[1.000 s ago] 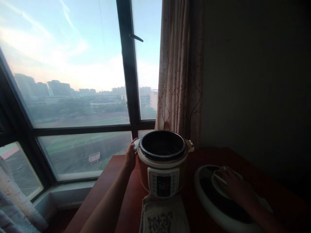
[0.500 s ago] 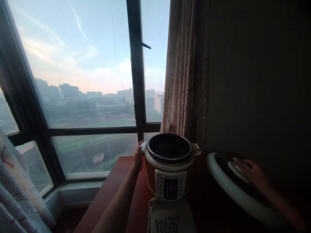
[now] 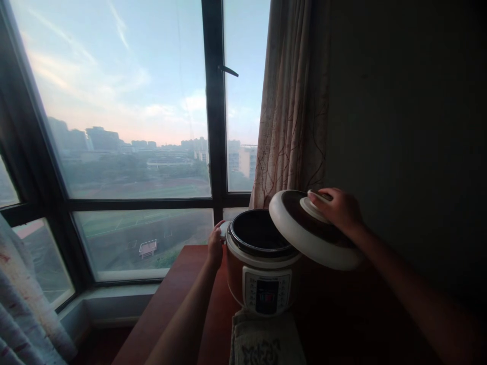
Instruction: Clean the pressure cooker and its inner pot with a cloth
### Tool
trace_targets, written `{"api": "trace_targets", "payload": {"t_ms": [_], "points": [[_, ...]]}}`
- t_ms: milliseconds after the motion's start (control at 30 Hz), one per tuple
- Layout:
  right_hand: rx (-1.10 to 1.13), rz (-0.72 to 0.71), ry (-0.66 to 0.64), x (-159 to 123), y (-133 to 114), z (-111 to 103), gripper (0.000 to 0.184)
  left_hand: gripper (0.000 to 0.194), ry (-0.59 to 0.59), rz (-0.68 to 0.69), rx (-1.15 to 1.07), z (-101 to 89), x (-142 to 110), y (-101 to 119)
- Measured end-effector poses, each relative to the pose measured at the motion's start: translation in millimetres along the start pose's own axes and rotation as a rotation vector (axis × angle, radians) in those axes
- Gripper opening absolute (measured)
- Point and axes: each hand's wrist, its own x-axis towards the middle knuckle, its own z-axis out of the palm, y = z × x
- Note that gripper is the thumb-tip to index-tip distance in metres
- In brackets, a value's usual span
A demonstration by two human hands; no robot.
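Observation:
An electric pressure cooker (image 3: 236, 279) with a dark inner pot (image 3: 258, 230) stands uncovered on the reddish-brown table (image 3: 167, 294). My left hand (image 3: 216, 244) is closed around the cooker's white left side handle. Tilted in the air at the cooker's right is its round lid (image 3: 292, 228), white-rimmed with a dark top. My right hand (image 3: 340, 210) grips the knob of this lid. The lid's left edge overlaps the right part of the pot opening in view and hides the right side handle. Whether the lid touches the rim, I cannot tell.
A folded greyish cloth (image 3: 262, 339) with dark lettering lies in front of the cooker. Behind are a window (image 3: 133, 126) with a dark frame and a patterned curtain (image 3: 281, 126). Another curtain (image 3: 26, 304) hangs at lower left. The right side is very dark.
My right hand has brought the lid up and leftward, from low at the right to beside the pot's opening. My left hand keeps its hold on the side handle.

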Motion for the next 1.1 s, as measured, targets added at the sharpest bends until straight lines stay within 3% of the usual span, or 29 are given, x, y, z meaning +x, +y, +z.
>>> {"api": "trace_targets", "payload": {"t_ms": [200, 367, 600, 1100], "points": [[-0.092, -0.106, -0.140, 1.8, -79.6, 40.5, 0.045, 0.067, 0.010, -0.007, 0.000, 0.6, 2.4, -2.6], [-0.128, -0.078, -0.263, -3.7, -113.6, 64.8, 0.049, 0.067, 0.017, -0.005, -0.003, 0.6, 3.4, -4.7], [-0.142, -0.027, -0.299, -6.8, -125.6, 84.6, 0.050, 0.069, 0.034, 0.020, 0.010, 1.1, 3.6, -7.8], [-0.150, 0.021, -0.359, -10.6, -128.5, 98.1, 0.047, 0.065, 0.051, 0.039, 0.027, 1.5, 2.2, -5.8]]}}
